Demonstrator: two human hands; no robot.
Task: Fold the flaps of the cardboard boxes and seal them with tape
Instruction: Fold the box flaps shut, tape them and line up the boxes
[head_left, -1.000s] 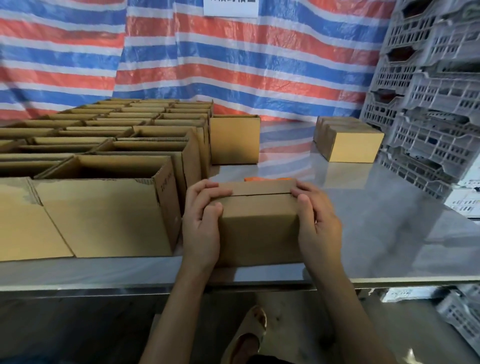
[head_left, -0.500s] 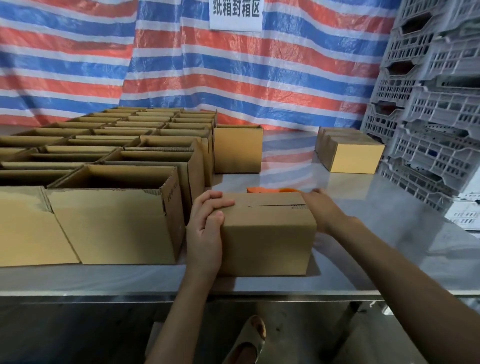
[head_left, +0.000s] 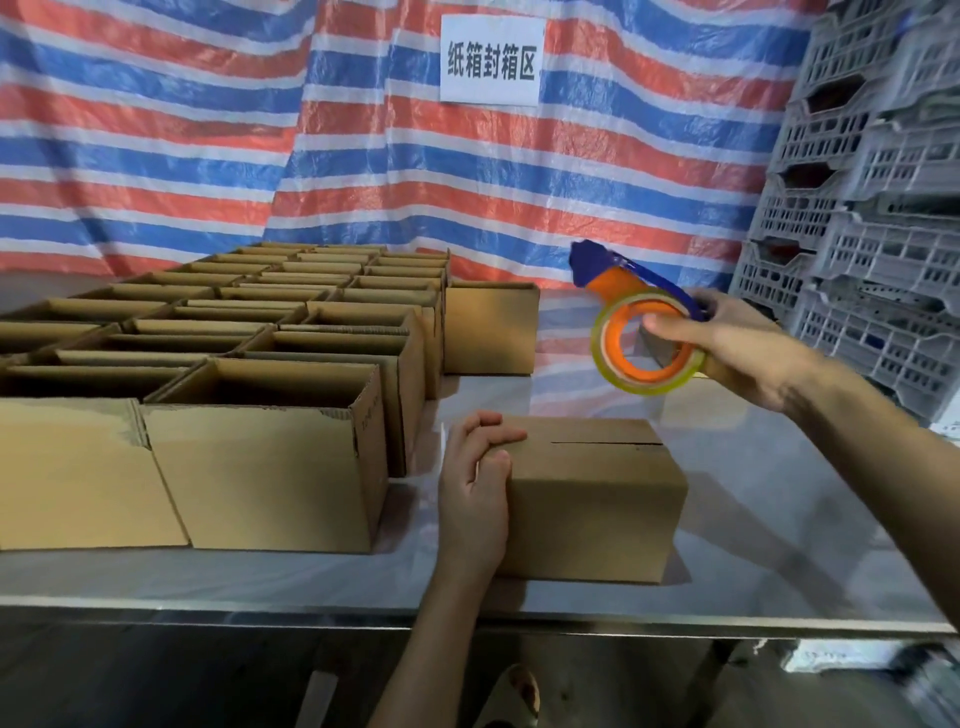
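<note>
Here, at the front edge of a steel table, a worker's left hand grips the near-left corner of a cardboard box, flaps folded shut. Its fingers curl over the top edge, thumb on the front face. The right hand holds an orange tape dispenser w/ clear roll in the air above & behind the box, thumb hooked thru the core. Rows of open boxes stand at left.
</note>
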